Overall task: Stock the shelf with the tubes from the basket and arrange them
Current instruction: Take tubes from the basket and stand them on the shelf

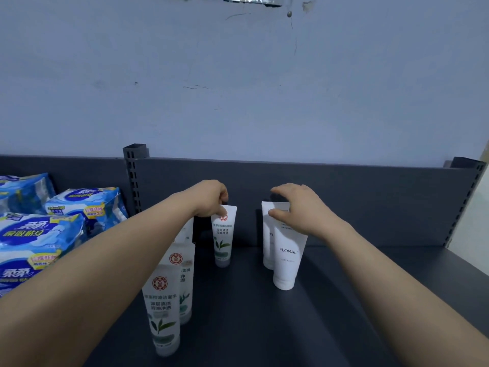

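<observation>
left grip (209,198) pinches green-leaf tube (223,239) crimp, standing it upright on shelf (264,327) | right grip (296,207) seemingly clasps FLORAL tube (288,258) top, squaring its row

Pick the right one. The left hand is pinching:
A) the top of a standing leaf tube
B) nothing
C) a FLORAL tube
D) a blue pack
A: the left hand pinches the top edge of a leaf tube standing cap down on the shelf, while the right hand grips the FLORAL tube.
</observation>
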